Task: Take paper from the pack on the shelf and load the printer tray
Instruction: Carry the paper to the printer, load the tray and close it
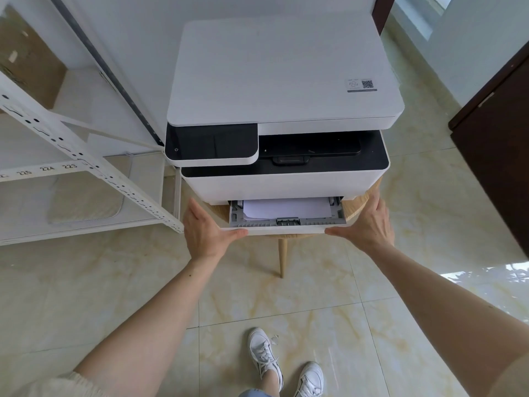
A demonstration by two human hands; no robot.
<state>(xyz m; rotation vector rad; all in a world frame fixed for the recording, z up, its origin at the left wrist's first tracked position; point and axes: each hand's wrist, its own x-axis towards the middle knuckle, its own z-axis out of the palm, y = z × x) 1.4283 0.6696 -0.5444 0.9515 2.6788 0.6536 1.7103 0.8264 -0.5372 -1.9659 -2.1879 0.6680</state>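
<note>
A white printer [283, 81] with a black control panel sits on a small round wooden table [357, 204]. Its paper tray [286, 230] sticks partly out of the front at the bottom. White paper [286, 208] lies inside the tray between grey guides. My left hand [206, 227] grips the tray's left front corner, thumb along the front edge. My right hand [366, 224] grips the right front corner the same way. No paper pack is in sight.
A white metal shelf unit [71, 156] stands to the left, close to the printer, with a cardboard box [28, 58] on an upper level. A dark wooden door [495, 156] is at the right. My white shoes [286, 365] stand on the tiled floor.
</note>
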